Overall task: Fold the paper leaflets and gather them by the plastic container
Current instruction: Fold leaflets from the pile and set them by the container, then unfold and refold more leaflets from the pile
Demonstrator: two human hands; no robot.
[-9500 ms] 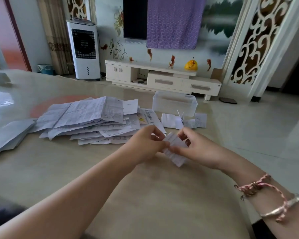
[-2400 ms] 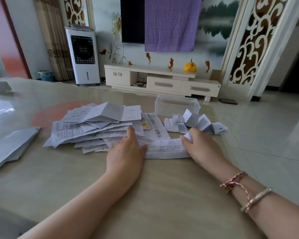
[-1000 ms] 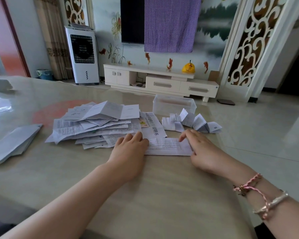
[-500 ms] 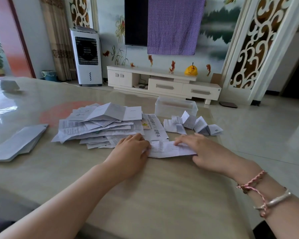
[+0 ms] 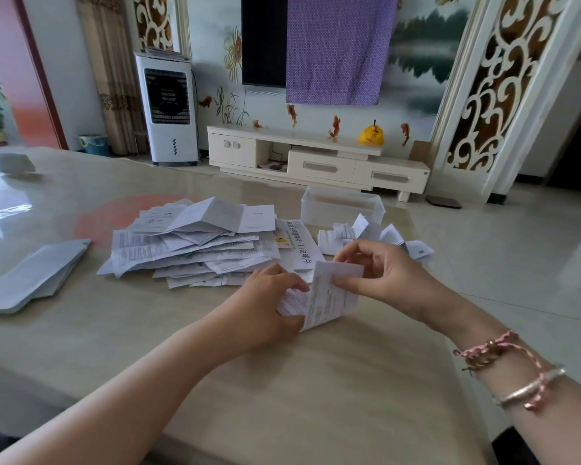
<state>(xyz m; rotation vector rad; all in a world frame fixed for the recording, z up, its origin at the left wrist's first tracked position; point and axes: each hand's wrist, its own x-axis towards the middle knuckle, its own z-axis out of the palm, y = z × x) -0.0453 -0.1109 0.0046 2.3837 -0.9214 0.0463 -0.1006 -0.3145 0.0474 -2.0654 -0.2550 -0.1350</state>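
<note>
A white printed leaflet (image 5: 326,297) is bent over in mid-fold just above the table. My right hand (image 5: 383,276) pinches its raised right end between thumb and fingers. My left hand (image 5: 265,303) holds its left end down near the table. A loose heap of unfolded leaflets (image 5: 188,243) lies behind my left hand. Several folded leaflets (image 5: 366,233) sit in a small cluster in front of the clear plastic container (image 5: 342,206), behind my right hand.
A stack of grey-white sheets (image 5: 31,276) lies at the table's left. A small grey object (image 5: 16,164) sits at the far left. The beige table (image 5: 282,380) ends at its right edge near my right wrist; tiled floor lies beyond.
The leaflet lay flat under both hands a second ago. My right hand has lifted its right end up and over toward the left, bending it into a fold.
</note>
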